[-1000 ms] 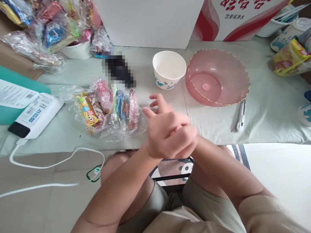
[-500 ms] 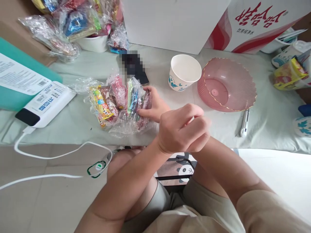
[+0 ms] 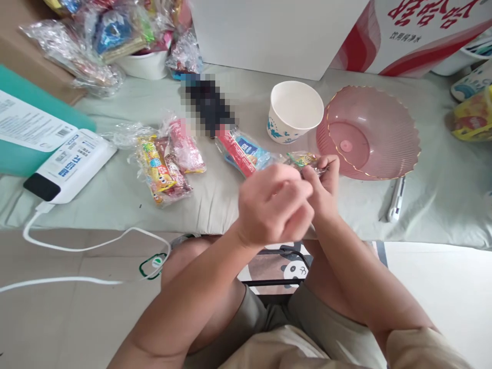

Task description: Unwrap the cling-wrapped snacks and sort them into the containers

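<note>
My left hand [image 3: 274, 205] is curled into a fist above the table's front edge; whatever its fingers may hold is hidden. Just beside it, my right hand [image 3: 325, 187] grips a snack packet [image 3: 302, 159] in shiny clear and green-yellow wrapping. Behind the left fist lie a red stick packet and a blue snack packet [image 3: 249, 148] in clear plastic. To the left, a clear bag of snack packets [image 3: 159, 166] shows yellow, brown and pink wrappers. A white paper cup [image 3: 294, 113] with blue leaves stands upright behind my hands, and a pink ribbed bowl [image 3: 384, 133] is at its right.
A utility knife [image 3: 396, 200] lies before the bowl. A blurred dark phone [image 3: 209, 105] rests behind the packets. At left are a white power bank [image 3: 73, 164] with a cable and a green bottle [image 3: 34, 118]. A white box [image 3: 265, 36] and heaped snacks [image 3: 115, 36] stand behind.
My right hand has moved right from the snack pile, bringing a packet with it. The red and blue packets now lie apart from the bag. My left fist has shifted slightly left.
</note>
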{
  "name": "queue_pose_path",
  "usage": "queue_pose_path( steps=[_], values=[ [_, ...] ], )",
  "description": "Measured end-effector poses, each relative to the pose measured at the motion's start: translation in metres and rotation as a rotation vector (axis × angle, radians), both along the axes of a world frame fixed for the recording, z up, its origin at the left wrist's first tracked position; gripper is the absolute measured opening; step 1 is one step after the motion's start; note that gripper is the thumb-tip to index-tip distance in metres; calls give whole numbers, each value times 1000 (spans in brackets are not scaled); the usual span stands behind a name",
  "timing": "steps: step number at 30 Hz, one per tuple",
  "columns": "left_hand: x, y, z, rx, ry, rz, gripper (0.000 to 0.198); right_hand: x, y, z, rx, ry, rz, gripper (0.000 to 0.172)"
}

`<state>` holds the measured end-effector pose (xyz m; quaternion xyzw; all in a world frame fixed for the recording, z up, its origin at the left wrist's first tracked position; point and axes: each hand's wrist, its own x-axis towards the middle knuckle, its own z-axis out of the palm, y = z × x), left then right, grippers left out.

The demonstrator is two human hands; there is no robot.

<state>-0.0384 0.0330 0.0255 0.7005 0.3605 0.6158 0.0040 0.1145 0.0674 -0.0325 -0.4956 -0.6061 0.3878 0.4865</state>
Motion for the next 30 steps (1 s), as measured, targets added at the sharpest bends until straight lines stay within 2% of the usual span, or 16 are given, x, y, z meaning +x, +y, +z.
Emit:
queue_pose_path(
  steps=[4,6,8,11,15,18,19,20,21,23,26,27,28,30],
  values=[
    [-12,16,-9,-411,103,90,16,11,1,1,68,-5,-114,29],
    [-13,22,-15,-628,140,127,23,16,-1,2,76,-1,-98,32],
    [-12,26,-22,-742,183,162,31,21,-6,3,61,18,-65,34],
    [-15,28,-32,-725,203,271,43,28,-12,5,17,38,-56,34],
    [-38,33,-38,-615,189,451,50,34,-15,8,8,71,-35,33],
    [-47,32,-29,-318,144,447,40,36,-15,11,18,105,1,36],
    [-44,29,-25,-166,82,395,38,37,-15,12,-3,121,27,38],
    [-37,25,-21,-135,-16,286,36,37,-15,13,-34,142,60,40],
    [-27,21,-18,-185,-174,166,31,37,-15,14,-70,168,95,43],
    [-3,12,-16,-508,-427,-143,22,35,-13,17,-114,213,150,46],
    [28,6,-19,-1067,-640,-540,44,32,-12,19,-66,200,184,46],
    [34,6,-21,-1184,-674,-600,46,31,-11,18,-39,182,190,47],
    [38,8,-22,-1228,-728,-600,48,30,-11,17,-22,167,196,50],
    [40,15,-23,-1241,-845,-535,46,29,-13,13,-43,154,217,58]
  ],
)
